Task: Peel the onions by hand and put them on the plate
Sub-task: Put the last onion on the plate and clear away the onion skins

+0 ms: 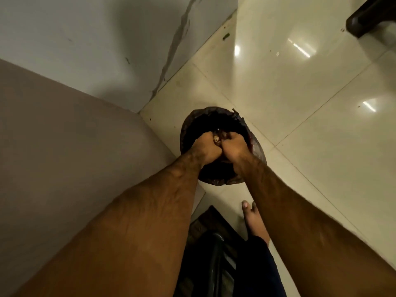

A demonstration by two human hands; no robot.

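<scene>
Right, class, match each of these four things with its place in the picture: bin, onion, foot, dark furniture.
Things:
1 bin
2 onion
3 foot
4 furniture

Places:
A top right corner of the picture
B between the left hand and the right hand
C on the tiles, under both hands
D bare on the floor, nearer the camera than the bin

Pairs: 1-C, 2-B, 3-D, 4-A

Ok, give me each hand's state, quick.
Left hand: curled round a pale piece, likely onion.
Right hand: curled beside it; what it holds is hidden.
</scene>
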